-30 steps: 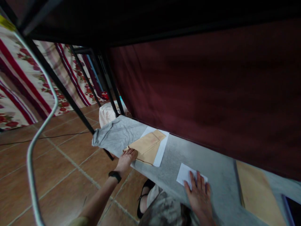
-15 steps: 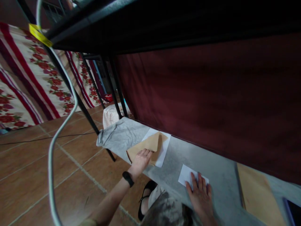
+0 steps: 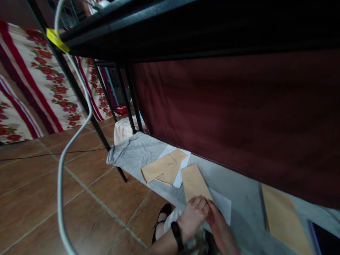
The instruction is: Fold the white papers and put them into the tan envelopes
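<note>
A brown paper envelope (image 3: 195, 182) slants up from the bench, with my left hand (image 3: 194, 213) closed on its near end. My right hand (image 3: 218, 224) meets the left at that same end, its thumb and fingers pinched at the edge. Their fingertips are partly hidden. Beneath and beside the hands lies a small white sheet of paper (image 3: 224, 207) on the grey cloth. Farther left, more brown envelopes (image 3: 158, 168) overlap on a white sheet (image 3: 184, 163).
Brown envelopes (image 3: 285, 214) lie at the right, beside a dark-screened device (image 3: 328, 238). A black metal frame (image 3: 74, 88) with a pale cable (image 3: 60, 177) rises at left. A maroon curtain (image 3: 233, 124) hangs behind the grey cloth-covered surface (image 3: 245, 202); a dark shelf overhangs it.
My left hand has moved right from the envelope pile, bringing a brown envelope over the white paper. My right hand has lifted off the paper and joined it at the envelope's end.
</note>
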Demonstrator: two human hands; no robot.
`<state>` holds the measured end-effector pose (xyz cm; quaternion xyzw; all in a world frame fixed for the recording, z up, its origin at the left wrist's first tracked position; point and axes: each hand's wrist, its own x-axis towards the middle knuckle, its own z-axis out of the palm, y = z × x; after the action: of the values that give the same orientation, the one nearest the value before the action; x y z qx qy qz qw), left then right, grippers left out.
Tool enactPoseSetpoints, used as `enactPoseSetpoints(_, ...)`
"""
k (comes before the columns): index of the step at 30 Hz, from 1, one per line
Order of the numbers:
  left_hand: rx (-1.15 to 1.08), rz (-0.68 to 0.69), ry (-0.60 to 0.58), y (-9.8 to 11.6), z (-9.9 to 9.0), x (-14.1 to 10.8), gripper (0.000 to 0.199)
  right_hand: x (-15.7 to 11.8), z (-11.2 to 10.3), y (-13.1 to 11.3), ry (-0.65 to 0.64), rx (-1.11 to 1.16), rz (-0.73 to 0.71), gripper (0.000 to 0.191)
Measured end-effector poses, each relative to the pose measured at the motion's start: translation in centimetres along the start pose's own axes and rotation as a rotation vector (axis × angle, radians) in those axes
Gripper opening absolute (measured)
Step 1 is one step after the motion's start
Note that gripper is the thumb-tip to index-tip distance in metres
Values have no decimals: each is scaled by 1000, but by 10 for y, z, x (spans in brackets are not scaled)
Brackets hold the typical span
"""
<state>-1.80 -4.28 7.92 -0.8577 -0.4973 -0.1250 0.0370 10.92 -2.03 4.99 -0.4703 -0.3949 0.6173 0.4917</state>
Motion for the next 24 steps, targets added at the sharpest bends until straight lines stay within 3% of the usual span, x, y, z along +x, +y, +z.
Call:
enactPoseSetpoints(3,-116,-20,52,5,5,-5,18,-10,1,-2,-20,110,90,41)
enactPoseSetpoints(7,-383,-98,170,0,-1,-8,26,-11,-13,-15,95,166,133,45)
enactPoseSetpoints(10,-451,-190,169,-11,-4,-5,55,-7,-31,-24,142,75,106,50)
enactPoseSetpoints(13,-435,-212,30,-23,2,1,88,-2,-49,-24,179,-21,48,50)
enactPoseSetpoints(16,-361,-116,-138,-29,11,9,108,3,-66,-16,248,-104,-4,55)
enactPoseSetpoints(19,-274,38,-220,-30,9,19,123,7,-82,-12,232,-189,2,60)
enactPoseSetpoints(24,-245,270,-142,-25,-32,33,114,-4,-105,-28,78,-178,35,55)
